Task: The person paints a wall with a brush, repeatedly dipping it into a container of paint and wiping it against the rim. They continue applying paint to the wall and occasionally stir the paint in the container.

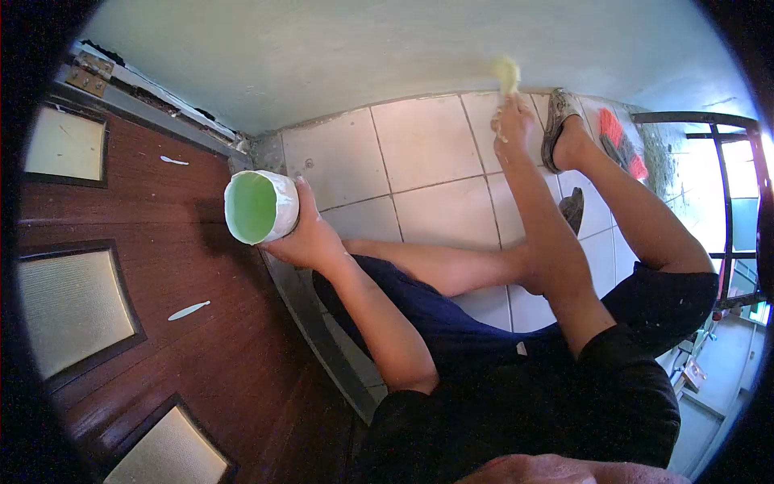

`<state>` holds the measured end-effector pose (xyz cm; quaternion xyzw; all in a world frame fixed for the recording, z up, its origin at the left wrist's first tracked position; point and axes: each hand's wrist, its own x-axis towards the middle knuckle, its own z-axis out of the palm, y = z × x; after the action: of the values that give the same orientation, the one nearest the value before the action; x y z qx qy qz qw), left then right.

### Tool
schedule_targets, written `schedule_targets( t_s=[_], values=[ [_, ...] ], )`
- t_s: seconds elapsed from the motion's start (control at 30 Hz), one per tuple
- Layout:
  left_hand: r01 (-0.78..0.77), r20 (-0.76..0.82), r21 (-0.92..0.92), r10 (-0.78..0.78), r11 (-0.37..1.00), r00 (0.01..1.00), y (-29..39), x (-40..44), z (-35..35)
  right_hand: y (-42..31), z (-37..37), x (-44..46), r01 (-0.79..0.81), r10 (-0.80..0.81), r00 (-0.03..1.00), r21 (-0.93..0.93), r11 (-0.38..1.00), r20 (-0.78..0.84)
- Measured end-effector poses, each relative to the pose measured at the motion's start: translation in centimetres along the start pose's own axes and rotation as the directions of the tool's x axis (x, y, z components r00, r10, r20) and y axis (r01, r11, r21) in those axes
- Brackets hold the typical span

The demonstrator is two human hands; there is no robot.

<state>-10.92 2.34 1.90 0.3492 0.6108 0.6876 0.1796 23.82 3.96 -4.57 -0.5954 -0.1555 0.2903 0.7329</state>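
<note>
The left hand (310, 235) clamps its grip round the cup (283, 203) in front of the door (173, 214), likely to steady it against spills, while the right hand (513, 127) clasps the blurred brush (508, 75) near the wall (363, 56), apparently leaving its pale end free.

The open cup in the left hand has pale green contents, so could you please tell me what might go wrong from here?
The cup in the left hand has no lid, so a tilt might spill its contents onto the brown door, which already bears pale streaks. The tool in the right hand, blurred but probably a brush, is near the floor tiles, so drips might land there or on the nearby sandal.
</note>
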Motion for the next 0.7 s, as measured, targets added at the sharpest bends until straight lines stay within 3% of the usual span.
schedule_targets(
  t_s=[0.03,0.07,0.13,0.17,0.2,0.3,0.37,0.4,0.43,0.5,0.57,0.63,0.7],
  values=[
    [0.011,-0.018,0.006,-0.011,1.000,1.000,0.1,-0.1,0.1,-0.3,-0.1,0.5,0.045,-0.036,0.990,0.061,0.997,-0.138],
    [0.016,-0.026,0.009,-0.015,1.000,1.000,0.2,-0.2,0.2,1.4,0.0,1.6,0.048,-0.038,0.989,0.063,0.997,-0.140],
    [0.002,-0.040,0.017,-0.001,1.000,0.999,0.5,-0.2,0.4,5.2,3.4,1.6,0.110,-0.154,0.985,-0.399,0.911,-0.080],
    [-0.015,-0.046,0.023,0.016,1.000,0.999,0.5,-0.2,0.4,6.6,6.7,-0.3,0.314,-0.475,0.880,-0.727,0.611,-0.019],
    [-0.017,-0.049,0.026,0.018,1.000,0.999,0.5,-0.2,0.3,7.1,10.5,-3.1,0.317,-0.483,0.876,-0.750,0.581,-0.004],
    [0.025,-0.072,0.033,-0.023,0.999,0.997,0.8,-0.1,0.2,7.3,20.4,-12.4,0.255,-0.232,0.966,-0.538,0.804,0.111],
    [0.021,-0.121,0.008,-0.020,1.000,0.992,1.3,-0.5,0.1,7.2,23.3,-16.7,0.122,-0.007,0.961,-0.403,0.907,0.275],
    [0.018,-0.137,0.005,-0.017,1.000,0.990,1.4,-0.6,-0.2,6.6,23.3,-18.1,0.113,0.002,0.961,-0.400,0.909,0.277],
    [-0.013,-0.132,0.027,0.016,1.000,0.991,1.5,-0.5,-0.1,6.1,23.5,-18.9,0.164,0.034,0.887,-0.382,0.910,0.461],
    [-0.041,-0.132,0.049,0.047,0.998,0.990,1.8,-0.5,-0.1,5.4,23.7,-18.5,0.215,0.064,0.773,-0.355,0.910,0.631],
    [-0.019,-0.141,0.062,0.028,0.998,0.990,2.1,-0.6,-0.1,7.2,23.2,-14.8,0.296,-0.137,0.833,-0.222,0.929,0.536],
    [-0.009,-0.119,0.089,0.019,0.996,0.993,1.8,-0.5,-0.3,3.8,19.3,-11.5,0.017,0.115,0.862,-0.256,0.967,0.494],
    [0.005,-0.094,0.115,0.006,0.993,0.996,1.2,-0.4,-0.5,1.4,15.0,-9.3,-0.042,0.145,0.906,-0.256,0.966,0.399]
  ],
)
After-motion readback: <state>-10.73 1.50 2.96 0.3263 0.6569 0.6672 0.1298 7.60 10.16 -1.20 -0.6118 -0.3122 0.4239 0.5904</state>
